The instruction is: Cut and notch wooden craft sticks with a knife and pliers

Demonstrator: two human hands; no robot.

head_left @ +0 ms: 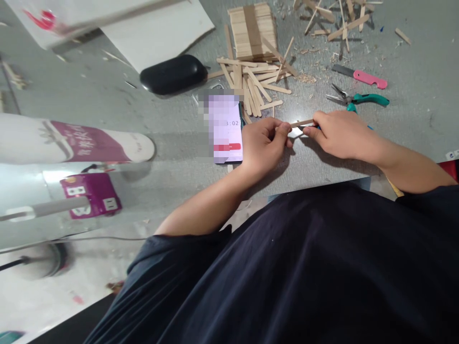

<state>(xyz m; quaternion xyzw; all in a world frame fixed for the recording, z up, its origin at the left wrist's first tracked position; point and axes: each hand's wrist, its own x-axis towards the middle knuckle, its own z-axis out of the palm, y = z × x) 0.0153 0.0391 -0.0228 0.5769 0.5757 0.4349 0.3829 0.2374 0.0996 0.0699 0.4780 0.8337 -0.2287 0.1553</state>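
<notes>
Between my two hands runs a wooden craft stick (pixel 302 123). My left hand (pixel 265 143) pinches its left end between thumb and fingers. My right hand (pixel 342 135) is closed around a blue-handled knife (pixel 317 127), and its index finger also touches the stick's right end. The knife's dark tip points left, just under the stick; most of the handle is hidden in my fist. Close beyond my right hand lie green-handled pliers (pixel 369 99), jaws apart, and a pink-handled folding saw (pixel 369 79).
A lit phone (pixel 227 129) lies left of my left hand. Behind it are loose craft sticks (pixel 256 91), a banded stick bundle (pixel 253 31) and a black case (pixel 174 74). Joined sticks (pixel 344 28) stand at the back right. A white-and-maroon package (pixel 82 141) and purple power strip (pixel 91 195) are left.
</notes>
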